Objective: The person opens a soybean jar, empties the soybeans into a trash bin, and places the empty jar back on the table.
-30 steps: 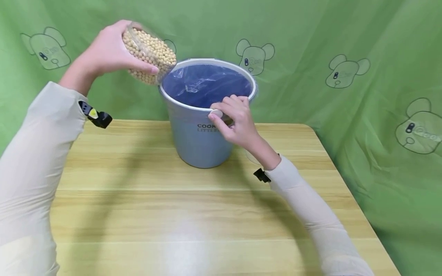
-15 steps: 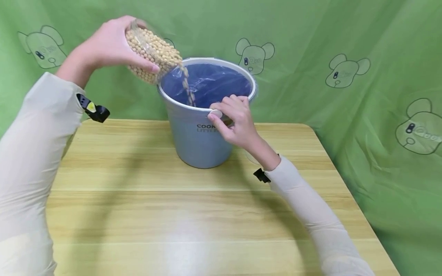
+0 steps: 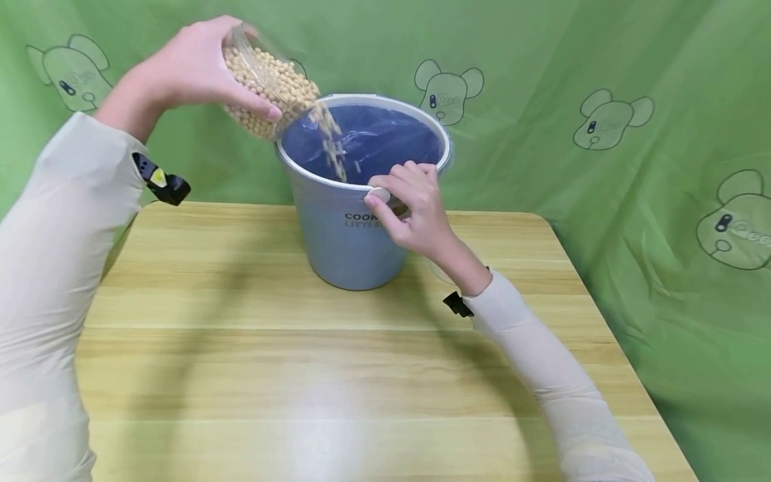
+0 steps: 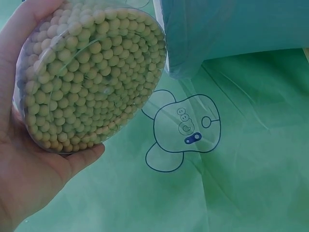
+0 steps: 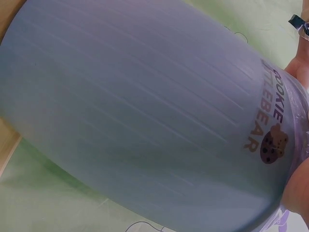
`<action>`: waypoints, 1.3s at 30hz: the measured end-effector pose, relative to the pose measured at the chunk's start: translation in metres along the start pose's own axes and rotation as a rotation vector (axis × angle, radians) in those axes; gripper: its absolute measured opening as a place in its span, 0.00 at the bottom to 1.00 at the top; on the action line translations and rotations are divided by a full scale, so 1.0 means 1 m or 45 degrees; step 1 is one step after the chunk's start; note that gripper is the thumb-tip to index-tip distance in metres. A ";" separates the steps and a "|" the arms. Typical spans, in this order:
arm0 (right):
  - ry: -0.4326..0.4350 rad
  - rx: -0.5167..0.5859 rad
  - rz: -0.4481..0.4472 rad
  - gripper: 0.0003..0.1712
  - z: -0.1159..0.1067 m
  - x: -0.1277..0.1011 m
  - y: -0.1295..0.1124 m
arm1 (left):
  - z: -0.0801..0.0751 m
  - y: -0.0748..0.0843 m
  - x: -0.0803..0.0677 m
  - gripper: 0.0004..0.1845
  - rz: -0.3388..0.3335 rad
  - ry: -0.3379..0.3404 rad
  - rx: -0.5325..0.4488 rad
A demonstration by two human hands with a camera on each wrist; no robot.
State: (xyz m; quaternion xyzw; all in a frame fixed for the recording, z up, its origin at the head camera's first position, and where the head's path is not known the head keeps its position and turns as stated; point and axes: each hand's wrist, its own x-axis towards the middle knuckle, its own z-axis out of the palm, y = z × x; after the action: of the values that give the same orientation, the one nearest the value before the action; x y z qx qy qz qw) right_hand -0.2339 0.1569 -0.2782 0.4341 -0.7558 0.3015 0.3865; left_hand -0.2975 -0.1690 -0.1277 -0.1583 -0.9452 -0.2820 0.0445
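My left hand [image 3: 195, 70] grips a clear plastic jar [image 3: 265, 90] packed with pale yellow soybeans [image 4: 91, 77], fingers wrapped round its side. The jar is tipped to the right over the left rim of a blue-grey trash can [image 3: 355, 248], its mouth lower than its base. A stream of falling soybeans [image 3: 332, 144] drops into the can, which is lined with a clear plastic bag [image 3: 385, 134]. At the can's front right rim, my right hand [image 3: 415, 207] pinches the edge beside a white round tab [image 3: 378, 195]. Where the beans land is hidden by the can's front wall.
The can stands toward the back of a light wooden table [image 3: 271, 375]. Behind my right wrist, a faint clear round piece [image 3: 442, 273] lies on the table. A green curtain [image 3: 518, 53] with printed bear heads hangs close behind.
The jar has tipped further and shifted slightly up and right. Soybeans began to fall half a second ago, and the stream is now thicker. My right hand has kept its hold on the rim.
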 end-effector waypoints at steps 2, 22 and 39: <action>-0.002 -0.001 0.000 0.09 0.000 0.000 0.000 | 0.000 0.000 0.000 0.61 -0.002 0.000 0.008; 0.004 -0.009 0.008 0.10 -0.002 -0.001 0.002 | -0.001 0.009 0.004 0.63 -0.017 -0.045 0.058; 0.024 -0.002 0.013 0.10 -0.002 -0.004 0.000 | -0.001 0.015 0.007 0.63 -0.010 -0.109 0.114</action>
State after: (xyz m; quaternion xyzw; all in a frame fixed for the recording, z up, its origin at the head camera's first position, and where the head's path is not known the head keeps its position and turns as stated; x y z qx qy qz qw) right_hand -0.2318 0.1599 -0.2801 0.4271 -0.7546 0.3068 0.3924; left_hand -0.2987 -0.1558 -0.1173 -0.1645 -0.9585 -0.2325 0.0099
